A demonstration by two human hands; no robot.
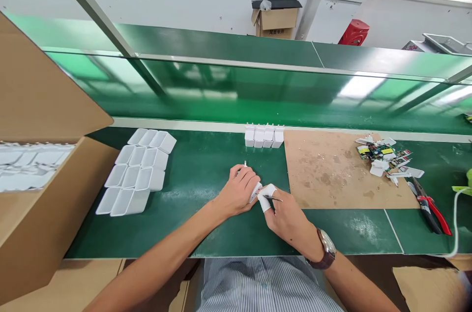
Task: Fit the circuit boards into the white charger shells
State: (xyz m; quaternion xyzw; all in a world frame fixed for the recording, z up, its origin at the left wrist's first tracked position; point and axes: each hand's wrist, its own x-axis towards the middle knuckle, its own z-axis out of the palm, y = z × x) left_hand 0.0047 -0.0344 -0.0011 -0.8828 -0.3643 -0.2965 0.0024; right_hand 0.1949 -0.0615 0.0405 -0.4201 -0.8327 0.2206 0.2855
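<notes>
- Your left hand [239,191] has its fingers closed around a white plug housing [254,193], steadying it over the green bench [199,169] at the centre of the clock.
- Your right hand [289,218], at about 4 o'clock of that housing, pinches a thin metal tool [275,199] between white-covered thumb and forefinger; it looks like tweezers, though the view is too small to be sure.
- At 12 o'clock from your hands, a row of white plug housings [264,136] stands near the bench's back edge.
- At 10 o'clock, open white plastic shells [157,159] sit in a block beside the cardboard carton [55,223].
- At 2 o'clock, circuit boards [385,157] lie heaped on the brown board [324,169].
- At 3 o'clock, you have red-and-black-handled pliers [431,209].
</notes>
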